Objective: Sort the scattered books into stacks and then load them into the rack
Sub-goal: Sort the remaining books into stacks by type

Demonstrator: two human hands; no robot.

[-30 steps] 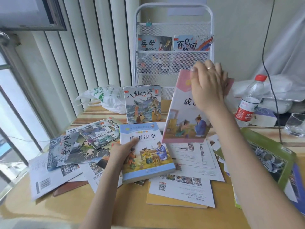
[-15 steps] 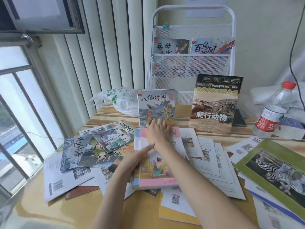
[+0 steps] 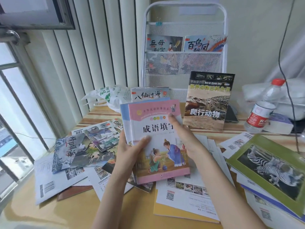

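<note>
Frame centre: pink-covered illustrated paperback book (image 3: 158, 142), tilted, a blue-edged book (image 3: 124, 116) directly behind it. Left hand (image 3: 132, 150) grasps its left edge; right hand (image 3: 183, 134) grasps its right edge.

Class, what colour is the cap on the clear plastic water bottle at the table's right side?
Red; the water bottle's cap shows best in the head view.

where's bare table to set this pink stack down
Bare wood shows at the near edge of the table, left of the forearms and below the barcode sheet. The striped strip beside the plastic bag is partly free. The middle and right are crowded with loose sheets and the zebra book.
</note>
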